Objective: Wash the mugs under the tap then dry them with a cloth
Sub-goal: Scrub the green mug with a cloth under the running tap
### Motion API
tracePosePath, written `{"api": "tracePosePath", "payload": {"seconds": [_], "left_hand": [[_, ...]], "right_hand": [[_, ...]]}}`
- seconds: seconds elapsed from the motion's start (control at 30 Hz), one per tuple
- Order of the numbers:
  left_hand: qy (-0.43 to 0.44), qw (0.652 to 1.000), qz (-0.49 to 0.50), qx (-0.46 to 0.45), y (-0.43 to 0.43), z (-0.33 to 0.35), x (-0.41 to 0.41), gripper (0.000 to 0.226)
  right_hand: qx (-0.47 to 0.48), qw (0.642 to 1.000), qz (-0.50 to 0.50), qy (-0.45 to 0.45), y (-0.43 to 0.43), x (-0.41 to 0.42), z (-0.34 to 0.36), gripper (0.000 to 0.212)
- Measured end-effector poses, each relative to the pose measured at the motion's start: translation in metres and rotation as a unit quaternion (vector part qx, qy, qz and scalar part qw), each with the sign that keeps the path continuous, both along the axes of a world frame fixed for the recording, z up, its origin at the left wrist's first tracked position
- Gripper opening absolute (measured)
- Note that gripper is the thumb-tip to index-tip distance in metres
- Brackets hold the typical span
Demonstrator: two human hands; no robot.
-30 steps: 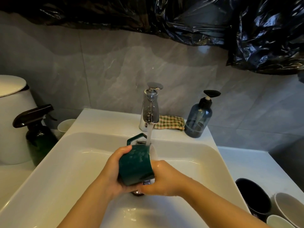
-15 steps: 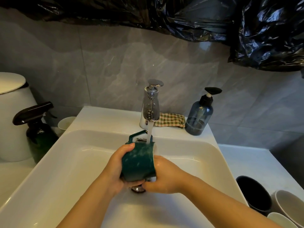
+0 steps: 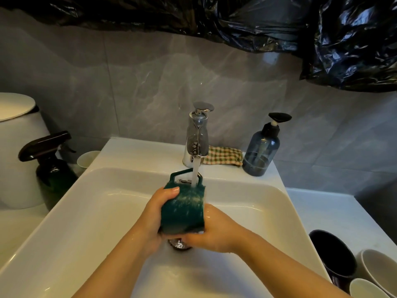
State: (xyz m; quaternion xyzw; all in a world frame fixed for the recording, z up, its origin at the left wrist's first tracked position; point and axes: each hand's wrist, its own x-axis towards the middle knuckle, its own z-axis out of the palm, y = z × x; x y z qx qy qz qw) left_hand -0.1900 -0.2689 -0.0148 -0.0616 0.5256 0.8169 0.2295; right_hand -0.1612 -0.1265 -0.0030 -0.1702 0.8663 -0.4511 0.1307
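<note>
A dark green mug [image 3: 183,208] lies tilted over the white sink [image 3: 86,211], its handle pointing away, under the water running from the chrome tap [image 3: 197,136]. My left hand [image 3: 156,211] grips its left side, fingers curled over the top. From the right, my right hand [image 3: 212,229] holds the mug's side and bottom edge, and it is wet. A checked cloth [image 3: 223,155] lies on the sink ledge behind the tap. A dark mug [image 3: 332,257] and two pale mugs [image 3: 378,269] stand on the counter at the lower right.
A blue soap pump bottle [image 3: 261,149] stands right of the cloth. A dark green spray bottle [image 3: 51,166], a small pale cup [image 3: 88,161] and a white bin [image 3: 17,151] are at the left. Black plastic sheeting [image 3: 322,33] hangs above.
Both hands have lifted the green mug slightly and turned it more upright, so the stream now strikes its far upper end beside the handle.
</note>
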Motion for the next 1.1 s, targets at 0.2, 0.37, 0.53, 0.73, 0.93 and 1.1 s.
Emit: {"api": "tracePosePath", "payload": {"seconds": [0.2, 0.37, 0.53, 0.73, 0.93, 1.1], "left_hand": [[0.188, 0.981, 0.012, -0.044, -0.004, -0.008, -0.002, 0.056], [-0.023, 0.993, -0.090, 0.067, -0.009, -0.008, -0.007, 0.076], [-0.093, 0.993, -0.048, 0.062, -0.003, -0.005, -0.006, 0.049], [0.102, 0.993, 0.045, -0.024, 0.004, -0.006, -0.004, 0.032], [0.139, 0.989, -0.033, -0.038, 0.004, -0.006, -0.006, 0.045], [-0.017, 1.000, -0.008, -0.024, 0.007, -0.004, -0.001, 0.040]], "right_hand": [[-0.398, 0.861, -0.128, -0.288, -0.004, -0.001, 0.014, 0.030], [-0.209, 0.959, -0.167, -0.093, -0.012, 0.005, -0.004, 0.025], [0.123, 0.988, -0.084, 0.030, -0.019, 0.004, -0.030, 0.027], [-0.508, 0.813, -0.132, -0.253, -0.013, 0.006, -0.003, 0.046], [-0.344, 0.908, -0.216, -0.102, -0.012, 0.005, 0.001, 0.021], [0.056, 0.990, -0.116, 0.064, -0.019, 0.013, -0.017, 0.030]]}}
